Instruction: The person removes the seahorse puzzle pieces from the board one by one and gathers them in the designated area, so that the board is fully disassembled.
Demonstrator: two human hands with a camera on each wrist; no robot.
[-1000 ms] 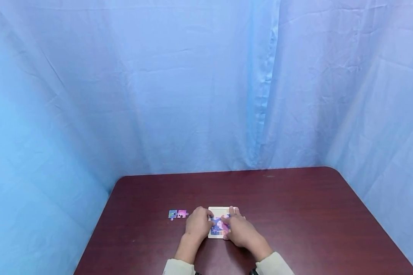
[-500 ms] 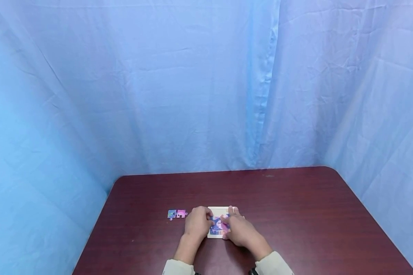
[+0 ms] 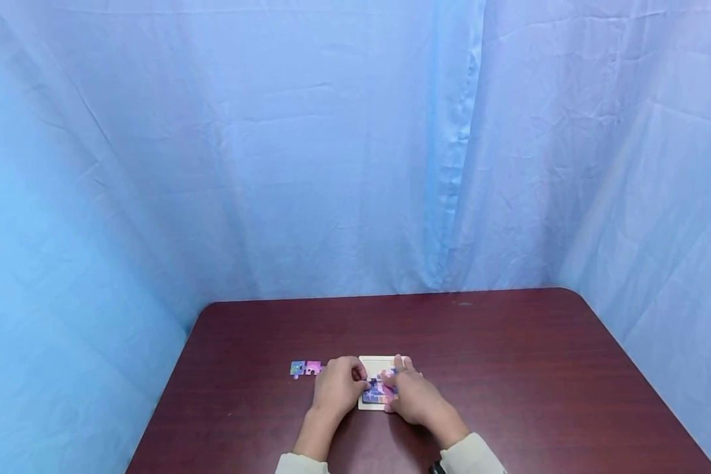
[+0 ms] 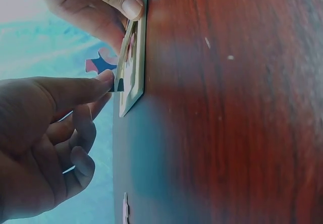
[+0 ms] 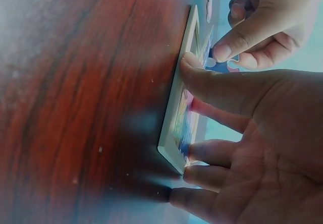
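A pale-framed jigsaw tray [image 3: 376,359] lies on the table with pink, blue and purple pieces in its nearer part. Between thumb and forefinger, my left hand [image 3: 336,387] pinches a dark blue puzzle piece with pink edges [image 4: 102,64] at the tray's left side. That piece stands tilted above the tray rim in the left wrist view. My right hand [image 3: 416,396] spans the tray's right side, thumb [image 5: 194,72] on the near rim and extended fingers resting on the pieces and the right edge. It covers part of the picture in the head view.
Two loose puzzle pieces, one blue and green [image 3: 297,368] and one pink [image 3: 312,367], lie side by side left of the left hand. The dark red wooden table [image 3: 509,355] reaches back to blue curtains [image 3: 332,164] hung around it.
My left hand has shifted slightly left and now has the blue piece tilted up from the tray's left side. The right hand stays in place on the tray.
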